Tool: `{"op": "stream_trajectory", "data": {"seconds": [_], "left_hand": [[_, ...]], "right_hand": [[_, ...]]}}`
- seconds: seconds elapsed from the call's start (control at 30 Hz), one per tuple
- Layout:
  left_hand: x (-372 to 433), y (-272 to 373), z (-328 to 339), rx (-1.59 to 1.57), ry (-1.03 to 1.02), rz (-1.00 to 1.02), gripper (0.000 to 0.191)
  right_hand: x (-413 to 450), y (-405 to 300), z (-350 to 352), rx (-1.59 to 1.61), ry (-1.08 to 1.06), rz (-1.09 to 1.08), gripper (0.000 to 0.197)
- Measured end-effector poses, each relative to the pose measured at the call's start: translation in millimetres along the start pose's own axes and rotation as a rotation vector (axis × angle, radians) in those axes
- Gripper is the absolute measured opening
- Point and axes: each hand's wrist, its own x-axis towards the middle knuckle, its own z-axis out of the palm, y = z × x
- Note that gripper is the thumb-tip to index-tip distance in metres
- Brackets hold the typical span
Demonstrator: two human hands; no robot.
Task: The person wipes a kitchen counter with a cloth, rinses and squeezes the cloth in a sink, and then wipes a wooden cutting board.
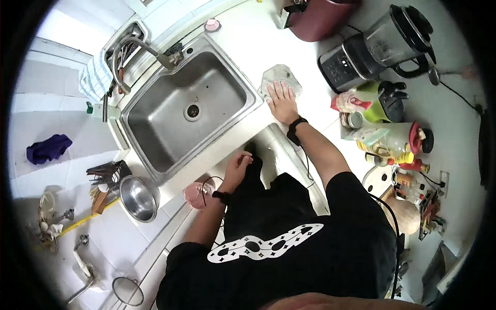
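Observation:
My right hand [283, 104] lies palm down with its fingers spread, pressing on a pale grey cloth [281, 79] on the white countertop [248, 42], just right of the sink. The cloth is crumpled and has dark marks. Below the sink's front edge, my left hand [239, 166] hangs in front of my body with its fingers curled; whether something small is between them cannot be seen. The stainless steel sink [182, 112] holds some small dark scraps near its drain [192, 112]. Its faucet [143, 44] is swung away over the back left corner.
A blender [372, 50] and a dark red appliance [321, 19] stand right of the cloth. Bottles and a glass jar [354, 120] line the right wall. A steel bowl [138, 197] sits left of the sink, beside a utensil holder [116, 172]. A pink soap dish [212, 25] is behind the sink.

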Motion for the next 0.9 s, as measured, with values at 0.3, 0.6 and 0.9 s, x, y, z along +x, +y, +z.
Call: {"op": "stream_trajectory", "data": {"seconds": [0.3, 0.6, 0.9], "left_hand": [[41, 35, -4, -0.14, 0.114, -0.108, 0.018], [251, 141, -42, 0.519, 0.268, 0.401, 0.025], [352, 128, -61, 1.0, 0.248, 0.345, 0.053]], "right_hand": [[220, -7, 19, 0.013, 0.041, -0.118, 0.056], [304, 9, 14, 0.019, 0.007, -0.252, 0.057], [203, 17, -20, 0.493, 0.095, -0.346, 0.038]]}}
